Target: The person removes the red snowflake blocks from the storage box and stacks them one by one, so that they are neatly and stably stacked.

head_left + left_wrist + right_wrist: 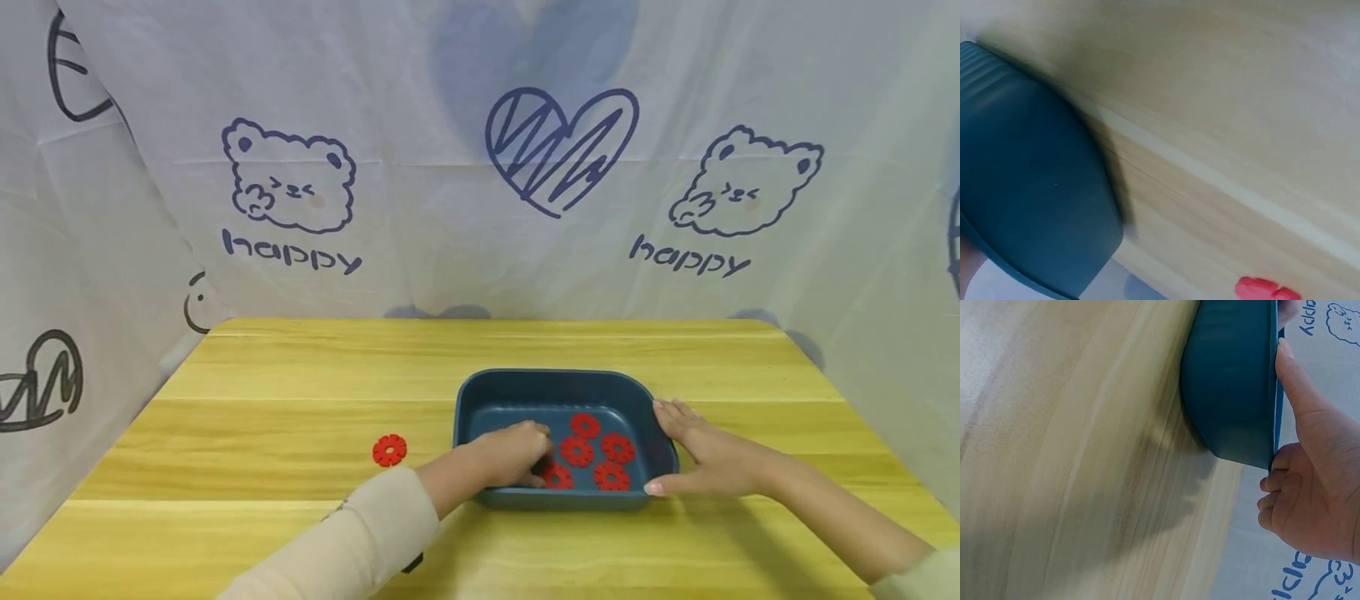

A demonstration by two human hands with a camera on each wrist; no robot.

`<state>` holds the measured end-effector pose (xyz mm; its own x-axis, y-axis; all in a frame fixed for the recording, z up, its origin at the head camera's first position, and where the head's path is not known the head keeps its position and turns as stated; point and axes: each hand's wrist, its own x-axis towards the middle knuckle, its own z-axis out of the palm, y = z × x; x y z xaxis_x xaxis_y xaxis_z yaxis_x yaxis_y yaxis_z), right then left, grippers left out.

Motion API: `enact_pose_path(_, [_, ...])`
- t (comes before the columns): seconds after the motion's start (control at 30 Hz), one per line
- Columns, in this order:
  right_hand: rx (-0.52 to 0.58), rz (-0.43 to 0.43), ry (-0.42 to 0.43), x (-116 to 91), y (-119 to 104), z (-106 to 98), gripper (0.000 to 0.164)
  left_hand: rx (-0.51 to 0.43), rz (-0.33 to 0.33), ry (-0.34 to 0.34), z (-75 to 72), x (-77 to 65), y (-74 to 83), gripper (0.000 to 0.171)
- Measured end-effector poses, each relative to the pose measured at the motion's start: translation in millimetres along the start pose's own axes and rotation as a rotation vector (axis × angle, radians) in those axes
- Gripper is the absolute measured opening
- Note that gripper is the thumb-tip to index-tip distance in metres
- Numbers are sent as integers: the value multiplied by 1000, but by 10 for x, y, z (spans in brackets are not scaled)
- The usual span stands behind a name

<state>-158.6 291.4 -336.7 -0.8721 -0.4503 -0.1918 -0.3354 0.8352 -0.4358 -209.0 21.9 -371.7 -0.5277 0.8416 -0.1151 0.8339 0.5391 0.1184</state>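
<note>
A dark blue plastic box (577,500) stands on the table, with several red notched, flower-shaped discs (611,477) lying inside toward its right. My left hand (510,454) reaches over the near rim into the box, fingers pointing down beside one red disc; the fingertips are partly hidden, so whether they pinch anything is unclear. In the left wrist view only a sliver of that hand shows behind the box wall (1035,169). At the box's right end, my right hand (712,458) grips the rim, thumb at the near corner and fingers bent over the far side.
One more red disc (389,450) lies on the wooden table (262,433), left of the box. A small black piece (412,563) shows under the left sleeve. White cloth (435,208) printed with bears and hearts hangs behind the table and at its sides.
</note>
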Motion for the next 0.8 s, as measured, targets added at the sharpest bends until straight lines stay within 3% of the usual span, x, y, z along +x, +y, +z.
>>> enact_pose_path(0.2, [-2, -2, 4, 7, -2, 10, 108, -7, 19, 80, 7, -38, -56, 27])
enact_pose_path(0.37, [9, -5, 19, -6, 9, 20, 108, -90, 35, 155, -74, -101, -69, 29])
enact_pose_path(0.6, [10, -34, 42, 1, 1, 33, 106, -197, 58, 366, -85, -279, -131, 29])
enact_pose_path(0.8, [2, -15, 23, -11, 9, 25, 107, -236, 61, 441, -50, -372, -129, 28])
